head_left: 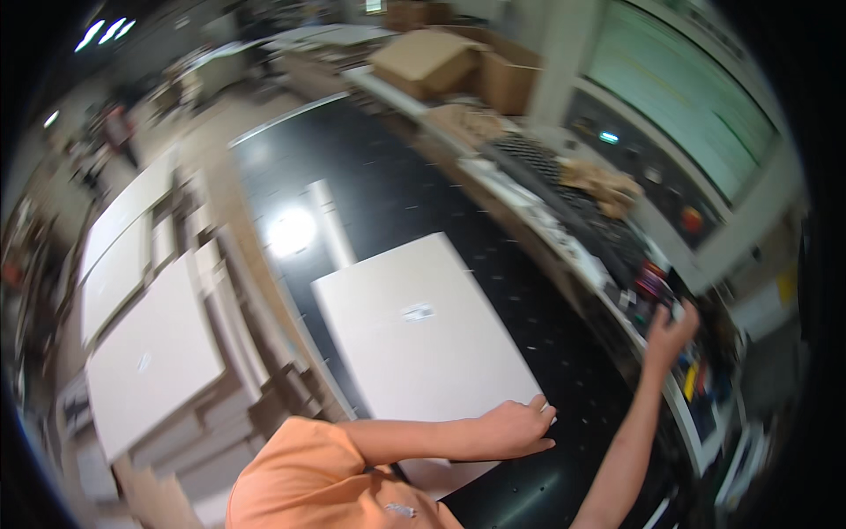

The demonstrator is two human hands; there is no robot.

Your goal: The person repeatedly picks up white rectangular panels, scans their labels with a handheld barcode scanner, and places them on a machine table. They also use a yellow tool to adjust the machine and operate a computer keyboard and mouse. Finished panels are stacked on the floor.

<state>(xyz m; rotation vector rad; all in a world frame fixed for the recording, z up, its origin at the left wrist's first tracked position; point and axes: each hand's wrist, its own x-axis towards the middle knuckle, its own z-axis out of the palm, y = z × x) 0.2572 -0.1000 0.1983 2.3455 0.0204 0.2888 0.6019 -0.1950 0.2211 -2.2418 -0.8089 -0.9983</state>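
Note:
My left hand (518, 429) is closed at the near right corner of a white rectangular panel (397, 353); whatever its fingers hold is too small to make out. The panel lies flat on a black table (370, 159) and bears a small label (419, 312). Past its far edge lies a narrow white strip (330, 225). Part of another pale board (445, 476) shows below my left forearm. Out to the right, my right hand (672, 333) curls around a small dark and white thing, blurred, at the cluttered side ledge. A red and dark object (652, 280) sits just beyond it.
Stacks of white panels (150, 361) stand to the left. Along the right ledge are brown paper (604, 187), open cardboard boxes (427, 62) and tools with yellow handles (690, 381). A machine cabinet with a large screen (679, 88) and red button (692, 219) rises behind. A person (119, 132) is far back left.

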